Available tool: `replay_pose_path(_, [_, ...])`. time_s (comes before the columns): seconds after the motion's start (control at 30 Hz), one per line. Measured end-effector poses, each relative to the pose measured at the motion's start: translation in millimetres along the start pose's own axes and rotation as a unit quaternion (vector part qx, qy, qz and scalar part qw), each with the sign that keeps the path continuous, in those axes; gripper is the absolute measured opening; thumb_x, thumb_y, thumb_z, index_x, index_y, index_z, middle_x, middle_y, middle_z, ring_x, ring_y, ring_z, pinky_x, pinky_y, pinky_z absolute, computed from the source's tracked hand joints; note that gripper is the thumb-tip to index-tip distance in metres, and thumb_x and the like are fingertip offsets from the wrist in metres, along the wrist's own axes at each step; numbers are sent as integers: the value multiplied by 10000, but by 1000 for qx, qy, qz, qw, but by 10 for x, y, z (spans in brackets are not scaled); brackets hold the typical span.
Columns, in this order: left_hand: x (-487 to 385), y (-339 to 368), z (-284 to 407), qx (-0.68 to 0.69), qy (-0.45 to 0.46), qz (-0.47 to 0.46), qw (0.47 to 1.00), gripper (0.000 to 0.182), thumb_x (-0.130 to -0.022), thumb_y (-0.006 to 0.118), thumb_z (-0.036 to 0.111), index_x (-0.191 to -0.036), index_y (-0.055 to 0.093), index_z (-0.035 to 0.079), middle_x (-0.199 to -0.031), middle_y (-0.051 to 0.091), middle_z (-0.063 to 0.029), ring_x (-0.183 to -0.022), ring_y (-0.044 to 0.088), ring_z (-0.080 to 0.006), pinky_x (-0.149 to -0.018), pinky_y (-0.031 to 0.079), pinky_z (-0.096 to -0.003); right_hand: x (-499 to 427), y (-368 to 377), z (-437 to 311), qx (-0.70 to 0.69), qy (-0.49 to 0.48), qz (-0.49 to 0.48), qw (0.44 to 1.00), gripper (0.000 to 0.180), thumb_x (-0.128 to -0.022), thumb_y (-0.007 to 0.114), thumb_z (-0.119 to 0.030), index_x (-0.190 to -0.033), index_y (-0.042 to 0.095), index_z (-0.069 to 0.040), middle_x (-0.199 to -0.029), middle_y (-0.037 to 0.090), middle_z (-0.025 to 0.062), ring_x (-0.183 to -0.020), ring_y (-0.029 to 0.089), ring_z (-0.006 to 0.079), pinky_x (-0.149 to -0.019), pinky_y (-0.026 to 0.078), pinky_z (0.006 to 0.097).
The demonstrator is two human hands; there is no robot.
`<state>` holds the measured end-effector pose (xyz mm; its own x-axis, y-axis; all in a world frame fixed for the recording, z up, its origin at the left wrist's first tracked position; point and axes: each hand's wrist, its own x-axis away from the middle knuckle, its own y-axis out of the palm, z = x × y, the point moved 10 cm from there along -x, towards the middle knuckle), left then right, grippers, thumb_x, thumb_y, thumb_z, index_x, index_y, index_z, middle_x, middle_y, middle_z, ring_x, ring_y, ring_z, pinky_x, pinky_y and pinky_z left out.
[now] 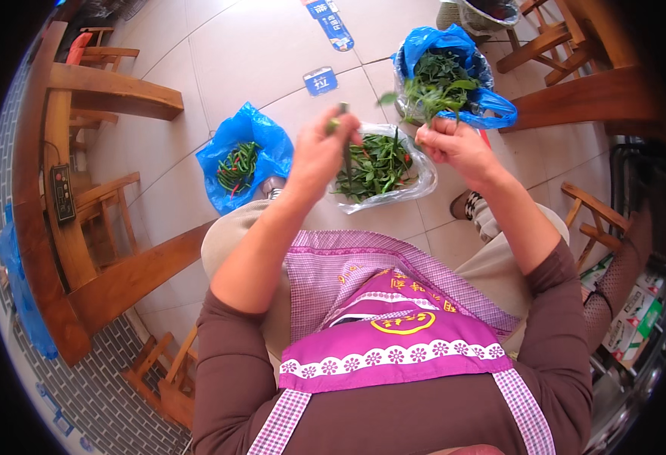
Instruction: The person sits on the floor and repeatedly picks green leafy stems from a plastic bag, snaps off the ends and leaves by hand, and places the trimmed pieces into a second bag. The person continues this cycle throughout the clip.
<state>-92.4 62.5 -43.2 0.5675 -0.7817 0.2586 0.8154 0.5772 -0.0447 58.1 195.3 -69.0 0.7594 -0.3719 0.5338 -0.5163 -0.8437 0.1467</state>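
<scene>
My right hand grips the stems of a leafy green sprig, held at the near edge of a container lined with a blue plastic bag and holding green leaves. My left hand is closed on something green, blurred, perhaps chili peppers; which exactly I cannot tell. Between and below my hands, a clear plastic bag lies open on the floor with green chilies, leaves and a few red chilies. Left of my left hand, an open blue plastic bag holds green and red chilies.
Wooden tables and low stools stand at the left; more wooden furniture is at the right. A lined bin stands at the top right. Blue stickers are on the tiled floor. My knees and purple apron are below.
</scene>
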Motion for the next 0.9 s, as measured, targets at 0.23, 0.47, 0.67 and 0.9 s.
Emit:
replay_pose_path(0.23, [-12,-223,-73,9,-32,65,997,190,-979,554,244,-935,632,76,-749,542,54,-684,442,-33,-621,333,-204,-27,-542,7,110,-28,121,986,248,-887,657,-285,-782,631,-61,-678,541,-31,-614,439,57,-575,363,222])
replay_pose_path(0.47, [-15,-142,-158,52,-72,37,995,225,-985,529,245,-938,641,56,-735,556,52,-680,448,-44,-635,351,-210,-520,-1157,-203,184,-48,225,956,365,-901,614,-360,-904,663,2,-781,642,30,-667,536,95,-637,460,257])
replay_pose_path(0.67, [-13,-243,-244,123,-117,56,984,244,-996,502,231,-940,639,37,-759,578,25,-699,482,-69,-655,367,-219,-548,-756,120,363,-7,58,930,354,-883,610,-323,-972,676,13,-806,674,66,-694,619,132,-658,509,304])
replay_pose_path(0.9, [-43,-482,-199,286,-96,121,946,247,-1017,463,176,-948,560,-40,-776,563,-79,-793,608,-213,-818,543,-372,-552,-555,205,494,-17,31,869,366,-860,628,-323,-941,690,28,-849,700,160,-781,676,238,-715,523,342])
